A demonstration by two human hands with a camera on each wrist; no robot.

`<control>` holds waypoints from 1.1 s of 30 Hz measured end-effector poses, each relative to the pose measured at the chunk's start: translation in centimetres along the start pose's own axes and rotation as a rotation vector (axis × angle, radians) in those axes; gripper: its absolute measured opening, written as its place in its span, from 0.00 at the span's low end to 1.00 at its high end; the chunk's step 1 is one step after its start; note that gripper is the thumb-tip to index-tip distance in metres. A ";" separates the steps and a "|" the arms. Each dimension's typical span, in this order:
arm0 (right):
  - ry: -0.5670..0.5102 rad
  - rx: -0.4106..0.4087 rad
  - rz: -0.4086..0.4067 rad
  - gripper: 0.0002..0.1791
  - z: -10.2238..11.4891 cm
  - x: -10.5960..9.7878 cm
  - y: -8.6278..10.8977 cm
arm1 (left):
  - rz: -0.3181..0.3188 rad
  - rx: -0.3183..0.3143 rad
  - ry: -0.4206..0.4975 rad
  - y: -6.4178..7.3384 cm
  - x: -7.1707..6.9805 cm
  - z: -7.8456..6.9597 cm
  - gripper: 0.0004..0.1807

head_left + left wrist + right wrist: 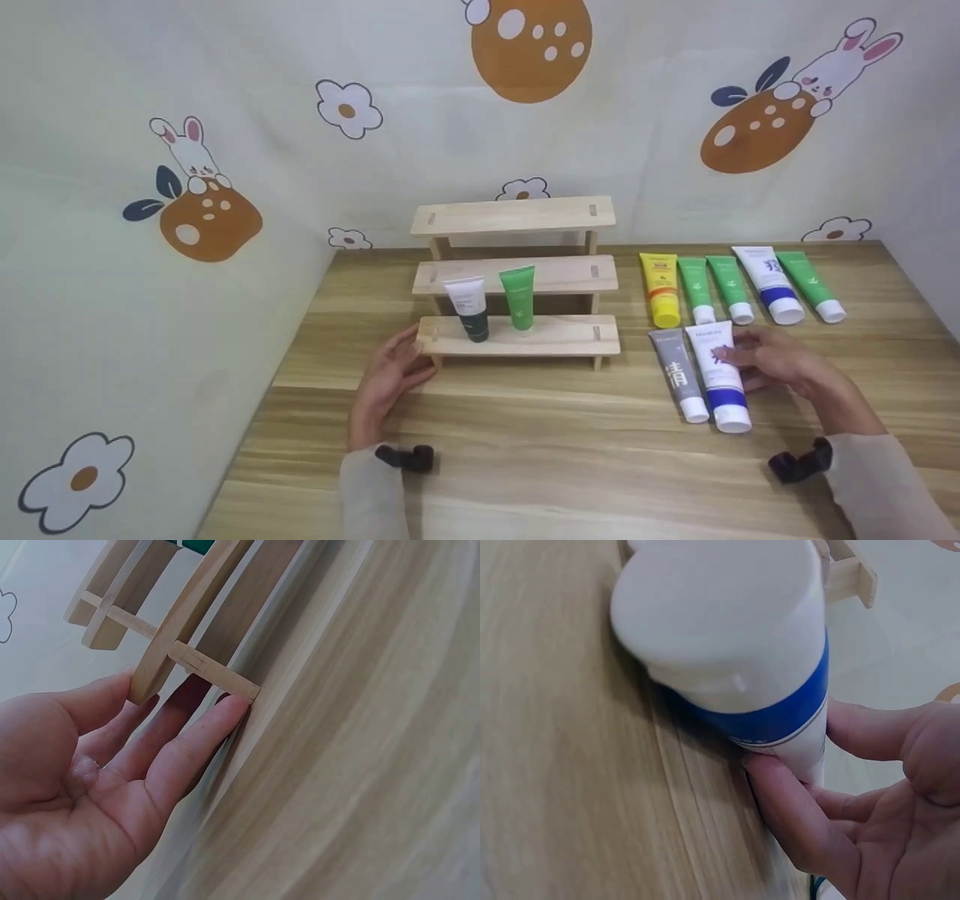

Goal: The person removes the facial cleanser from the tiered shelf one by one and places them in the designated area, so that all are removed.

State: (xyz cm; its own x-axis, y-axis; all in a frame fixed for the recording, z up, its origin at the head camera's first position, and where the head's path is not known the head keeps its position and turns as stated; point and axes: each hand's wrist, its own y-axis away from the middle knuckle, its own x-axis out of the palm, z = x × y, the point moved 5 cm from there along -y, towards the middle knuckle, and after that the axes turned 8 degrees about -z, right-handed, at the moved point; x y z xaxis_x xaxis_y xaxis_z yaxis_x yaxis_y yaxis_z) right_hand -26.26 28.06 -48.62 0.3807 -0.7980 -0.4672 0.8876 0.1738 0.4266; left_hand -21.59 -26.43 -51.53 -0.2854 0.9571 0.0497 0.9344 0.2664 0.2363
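Observation:
A three-step wooden display shelf [547,337] stands at the back of the table. At the left end of its lowest step, my left hand [386,375] holds on, thumb against the board and fingers by the leg, as the left wrist view shows. On that step stand a white and dark-green tube [468,296] and a green tube [517,296], both upright on their caps. My right hand [787,364] pinches a white tube with a blue band [726,397], thumb on its front. The right wrist view shows its white cap [720,607] close up. A grey tube [677,375] lies just left of it.
Behind the right hand is a row of tubes: a yellow one [661,289], green ones [696,289], and another white one with a blue band [769,285]. A patterned cloth [420,165] hangs behind and left of the wooden table [540,450].

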 end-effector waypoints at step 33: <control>-0.208 -0.558 -0.270 0.30 14.2 6.2 3.2 | -0.002 -0.031 -0.002 0.4 -0.1 0.1 0.26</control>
State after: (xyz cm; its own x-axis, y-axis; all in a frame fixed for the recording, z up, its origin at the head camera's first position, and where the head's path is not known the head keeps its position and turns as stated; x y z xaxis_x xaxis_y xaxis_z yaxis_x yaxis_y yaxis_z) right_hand -24.76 15.46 -39.19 0.1173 -0.9406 -0.3185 0.9674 0.1807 -0.1774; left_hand -21.21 -26.42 -51.51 -0.2871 0.9567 0.0473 0.9267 0.2649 0.2666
